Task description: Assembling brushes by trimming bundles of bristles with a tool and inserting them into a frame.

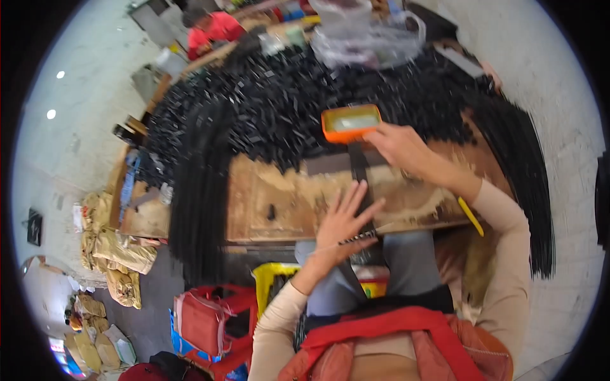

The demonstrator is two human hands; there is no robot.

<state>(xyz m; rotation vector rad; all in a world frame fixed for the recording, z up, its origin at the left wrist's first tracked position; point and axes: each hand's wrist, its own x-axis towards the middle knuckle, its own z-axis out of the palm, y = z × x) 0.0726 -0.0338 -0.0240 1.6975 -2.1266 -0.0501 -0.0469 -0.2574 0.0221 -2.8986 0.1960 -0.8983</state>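
My left hand (pixel 345 217) lies palm down with its fingers spread over a long black strip (pixel 359 166) on the wooden table (pixel 254 203). A dark, light-banded piece (pixel 357 238) shows by its lower edge, too blurred to name. Farther off, my right hand (pixel 399 145) has its fingers bent and drawn together at the near right corner of an orange dish (pixel 343 137). The dish is shallow, with something pale inside, and seems gripped by its rim; the fingertips are partly hidden. It stands at the strip's far end, against a heap of small black pieces (pixel 273 95).
Bundles of long black strands hang over the table's edge at left (pixel 200 190) and right (pixel 518 171). A yellow stick-like tool (pixel 470 216) is near my right forearm. Clear plastic bags (pixel 368 41) top the heap. A person in red (pixel 216 32) sits far left. A red stool (pixel 210 324) stands below.
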